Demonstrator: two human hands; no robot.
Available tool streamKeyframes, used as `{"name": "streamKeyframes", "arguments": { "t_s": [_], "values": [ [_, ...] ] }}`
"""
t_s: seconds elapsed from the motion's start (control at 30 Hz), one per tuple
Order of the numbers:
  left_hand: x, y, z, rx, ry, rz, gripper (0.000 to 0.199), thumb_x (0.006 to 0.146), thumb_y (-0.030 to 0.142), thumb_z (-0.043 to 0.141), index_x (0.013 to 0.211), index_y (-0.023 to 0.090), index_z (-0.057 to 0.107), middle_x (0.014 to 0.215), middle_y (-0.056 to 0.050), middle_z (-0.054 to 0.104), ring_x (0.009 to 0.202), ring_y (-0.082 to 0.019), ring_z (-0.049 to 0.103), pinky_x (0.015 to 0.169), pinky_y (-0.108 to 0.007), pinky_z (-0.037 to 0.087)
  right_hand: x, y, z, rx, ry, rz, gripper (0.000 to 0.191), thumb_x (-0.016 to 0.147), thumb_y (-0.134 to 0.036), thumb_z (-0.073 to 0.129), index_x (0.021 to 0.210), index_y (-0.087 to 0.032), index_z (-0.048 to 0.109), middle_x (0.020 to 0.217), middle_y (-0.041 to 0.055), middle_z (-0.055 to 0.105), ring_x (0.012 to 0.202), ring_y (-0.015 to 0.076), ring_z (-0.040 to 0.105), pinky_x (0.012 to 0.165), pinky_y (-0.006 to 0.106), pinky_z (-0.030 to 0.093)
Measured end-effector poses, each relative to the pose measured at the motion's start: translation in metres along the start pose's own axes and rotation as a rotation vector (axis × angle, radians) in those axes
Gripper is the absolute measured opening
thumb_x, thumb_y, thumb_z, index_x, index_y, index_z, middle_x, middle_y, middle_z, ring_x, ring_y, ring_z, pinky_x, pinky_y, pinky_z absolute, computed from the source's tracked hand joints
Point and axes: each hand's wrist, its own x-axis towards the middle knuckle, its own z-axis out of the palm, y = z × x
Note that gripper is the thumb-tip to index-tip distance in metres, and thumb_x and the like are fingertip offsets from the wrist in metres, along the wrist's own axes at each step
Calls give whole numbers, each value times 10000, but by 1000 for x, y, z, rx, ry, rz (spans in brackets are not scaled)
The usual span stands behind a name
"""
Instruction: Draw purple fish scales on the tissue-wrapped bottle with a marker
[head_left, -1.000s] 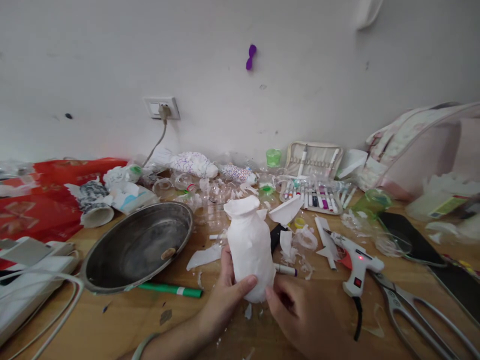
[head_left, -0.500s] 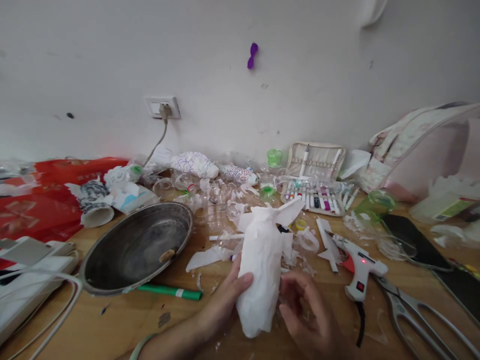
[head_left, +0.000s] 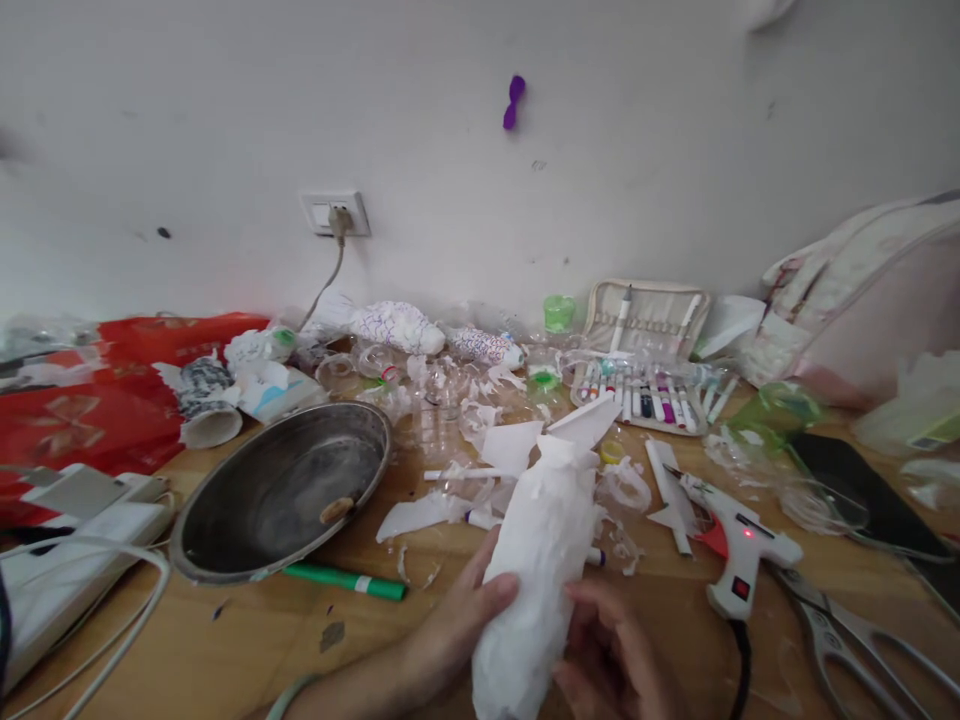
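Basin (head_left: 262, 515) left, glue gun (head_left: 750, 550) right of handheld form (head_left: 540, 560); marker case (head_left: 651, 312) behind.

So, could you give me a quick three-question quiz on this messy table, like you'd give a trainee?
1. True or false: the glue gun lies to the left of the white form.
2. Which lies inside the metal bowl? A) scissors; B) brown lump; C) glue gun.
3. Which hand's thumb rests on the front of the white form?

Key:
1. False; it lies to the right.
2. B.
3. The left hand's.
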Motion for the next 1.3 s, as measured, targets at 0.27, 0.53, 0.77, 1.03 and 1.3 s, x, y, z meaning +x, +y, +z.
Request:
{"name": "streamKeyframes", "arguments": {
  "t_s": [0.27, 0.53, 0.77, 1.03, 1.3],
  "values": [
    [3, -4, -5, 41, -59, 76, 841, 560, 461, 805, 1251, 250, 375, 1211, -90, 595, 1058, -274, 584, 810, -317, 451, 21, -5, -19, -56, -151, -154, 371, 885, -398, 570, 1224, -382, 420, 705, -44, 518, 545, 120, 508, 497, 195, 438],
    [4, -2, -9, 101, 85, 103, 805, 580, 482, 782, 1261, 189, 469, 1134, -105, 643, 997, -282, 588, 781, -316, 471, 23, -21, -19, -38, -116, -107, 106, 911, -258, 482, 815, -247, 524, 627, -38, 468, 490, 109, 397, 450, 225, 304],
    [7, 5, -11, 72, 199, 156, 887, 593, 478, 775, 1340, 184, 398, 1178, -127, 633, 1050, -302, 573, 840, -334, 466, 25, -16, -27, 39, -42, -100, 119, 921, -215, 439, 830, -249, 508, 676, -21, 485, 589, 136, 460, 522, 224, 383],
    [7, 9, -10, 178, 236, 286, 908, 545, 501, 794, 1311, 165, 442, 1260, -152, 596, 1175, -362, 513, 964, -403, 431, 35, -14, -24, 380, -22, 172, 237, 866, -423, 556, 793, -225, 448, 707, -43, 485, 512, 83, 395, 447, 184, 335],
    [6, 10, -9, 276, 336, 326, 920, 485, 533, 804, 1247, 136, 476, 1219, -158, 614, 1144, -356, 536, 955, -388, 437, 32, -16, -14, 500, -146, 439, 402, 812, -544, 609, 810, -241, 344, 600, -98, 395, 486, 71, 331, 450, 182, 276]
  ]
}}
